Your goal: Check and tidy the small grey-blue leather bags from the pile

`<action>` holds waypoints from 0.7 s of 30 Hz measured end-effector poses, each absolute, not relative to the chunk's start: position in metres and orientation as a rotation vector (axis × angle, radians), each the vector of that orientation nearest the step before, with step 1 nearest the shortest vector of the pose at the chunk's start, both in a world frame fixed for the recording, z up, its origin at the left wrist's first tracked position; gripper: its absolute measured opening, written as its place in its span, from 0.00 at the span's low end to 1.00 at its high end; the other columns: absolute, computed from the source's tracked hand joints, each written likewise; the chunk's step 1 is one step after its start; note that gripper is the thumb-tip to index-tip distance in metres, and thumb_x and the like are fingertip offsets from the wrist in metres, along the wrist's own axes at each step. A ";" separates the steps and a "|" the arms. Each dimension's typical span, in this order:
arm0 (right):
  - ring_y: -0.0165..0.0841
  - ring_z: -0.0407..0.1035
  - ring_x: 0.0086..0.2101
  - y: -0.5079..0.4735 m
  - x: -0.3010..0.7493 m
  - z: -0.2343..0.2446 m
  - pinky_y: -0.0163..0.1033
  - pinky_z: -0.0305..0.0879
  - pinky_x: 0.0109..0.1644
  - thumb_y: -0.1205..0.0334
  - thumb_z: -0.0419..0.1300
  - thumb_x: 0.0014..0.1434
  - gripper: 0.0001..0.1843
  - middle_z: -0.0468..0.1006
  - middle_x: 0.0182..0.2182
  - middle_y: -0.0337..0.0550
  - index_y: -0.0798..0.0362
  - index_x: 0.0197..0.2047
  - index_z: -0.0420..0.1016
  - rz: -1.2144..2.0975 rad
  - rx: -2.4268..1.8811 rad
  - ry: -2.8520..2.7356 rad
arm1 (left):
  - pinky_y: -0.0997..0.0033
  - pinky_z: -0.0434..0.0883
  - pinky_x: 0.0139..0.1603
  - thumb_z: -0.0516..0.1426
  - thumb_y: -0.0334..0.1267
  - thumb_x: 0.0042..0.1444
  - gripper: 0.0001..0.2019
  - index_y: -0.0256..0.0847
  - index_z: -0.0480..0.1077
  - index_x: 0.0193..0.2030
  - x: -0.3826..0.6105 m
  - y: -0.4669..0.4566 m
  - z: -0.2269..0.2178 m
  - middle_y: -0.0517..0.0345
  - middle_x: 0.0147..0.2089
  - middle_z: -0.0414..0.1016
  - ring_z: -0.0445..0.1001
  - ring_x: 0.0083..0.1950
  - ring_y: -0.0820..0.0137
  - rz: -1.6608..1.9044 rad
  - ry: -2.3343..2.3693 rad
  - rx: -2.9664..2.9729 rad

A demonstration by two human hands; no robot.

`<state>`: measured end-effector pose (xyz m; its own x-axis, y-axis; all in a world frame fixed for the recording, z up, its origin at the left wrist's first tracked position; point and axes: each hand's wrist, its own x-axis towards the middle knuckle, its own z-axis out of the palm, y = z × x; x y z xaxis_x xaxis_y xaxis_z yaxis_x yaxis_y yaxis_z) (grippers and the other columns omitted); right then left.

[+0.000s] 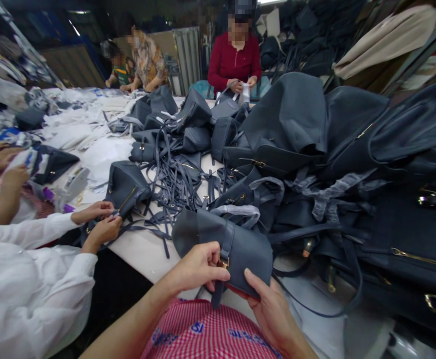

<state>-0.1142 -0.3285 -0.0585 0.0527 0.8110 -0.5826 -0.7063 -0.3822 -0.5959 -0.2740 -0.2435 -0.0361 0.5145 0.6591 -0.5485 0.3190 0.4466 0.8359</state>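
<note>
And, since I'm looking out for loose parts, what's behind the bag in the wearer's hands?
Beyond the bag lie more dark bags and a tangle of straps. Its back and whatever sits directly behind are covered, including part of the right hand.

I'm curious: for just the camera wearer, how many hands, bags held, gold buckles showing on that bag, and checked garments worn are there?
Hands (left hand, right hand): 2
Dark bag: 1
Gold buckle: 1
Checked garment: 1
Total: 5
</note>
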 end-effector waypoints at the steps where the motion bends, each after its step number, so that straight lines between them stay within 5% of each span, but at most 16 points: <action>1: 0.46 0.76 0.44 -0.328 -0.115 -0.057 0.52 0.73 0.49 0.52 0.74 0.44 0.25 0.83 0.44 0.49 0.53 0.45 0.80 1.621 -1.114 -0.124 | 0.81 0.66 0.15 0.64 0.36 0.40 0.18 0.42 0.55 0.27 -0.274 -0.242 -0.038 0.72 0.20 0.65 0.68 0.17 0.77 0.268 1.045 1.119; 10: 0.49 0.77 0.41 -0.327 -0.113 -0.052 0.56 0.75 0.45 0.51 0.75 0.42 0.34 0.84 0.41 0.52 0.55 0.51 0.76 1.618 -1.136 -0.088 | 0.82 0.67 0.17 0.64 0.40 0.43 0.18 0.41 0.55 0.30 -0.277 -0.240 -0.042 0.70 0.22 0.68 0.70 0.17 0.77 0.226 0.951 1.057; 21: 0.48 0.77 0.41 -0.329 -0.111 -0.057 0.54 0.75 0.46 0.53 0.73 0.45 0.28 0.83 0.42 0.51 0.55 0.49 0.77 1.616 -1.103 -0.112 | 0.83 0.60 0.10 0.63 0.36 0.43 0.17 0.43 0.54 0.27 -0.264 -0.246 -0.036 0.73 0.13 0.63 0.65 0.12 0.76 0.266 1.058 1.143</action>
